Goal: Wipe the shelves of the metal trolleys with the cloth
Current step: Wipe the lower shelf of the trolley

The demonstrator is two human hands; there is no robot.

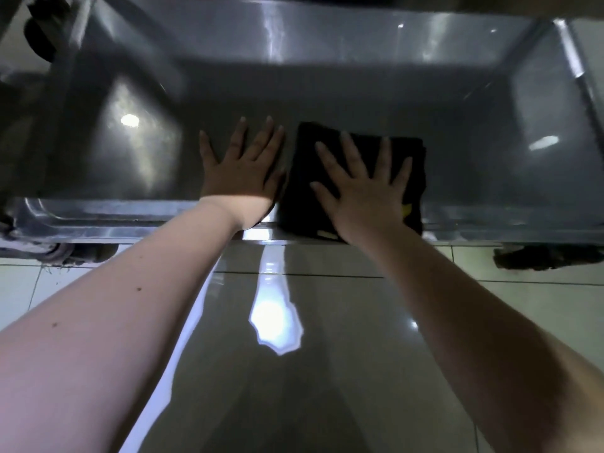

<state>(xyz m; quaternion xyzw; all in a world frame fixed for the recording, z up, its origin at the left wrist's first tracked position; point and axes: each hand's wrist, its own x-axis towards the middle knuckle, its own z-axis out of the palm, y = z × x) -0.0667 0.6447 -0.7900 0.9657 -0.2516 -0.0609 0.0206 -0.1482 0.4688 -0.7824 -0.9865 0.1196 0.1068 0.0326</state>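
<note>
A low shelf of a metal trolley (474,158) fills the upper half of the view, shiny and grey with a raised rim. A folded black cloth (307,191) lies near the shelf's front edge, at the middle. My right hand (366,194) presses flat on the cloth with fingers spread. My left hand (242,171) lies flat on the bare metal just left of the cloth, fingers straight and spread. Part of the cloth is hidden under my right hand.
The trolley's front rim (130,217) runs across the frame. A caster wheel (62,253) shows under the left front corner, another dark wheel (536,256) under the right. Glossy floor tiles (294,354) lie below. An upright post (575,60) rises at the right back.
</note>
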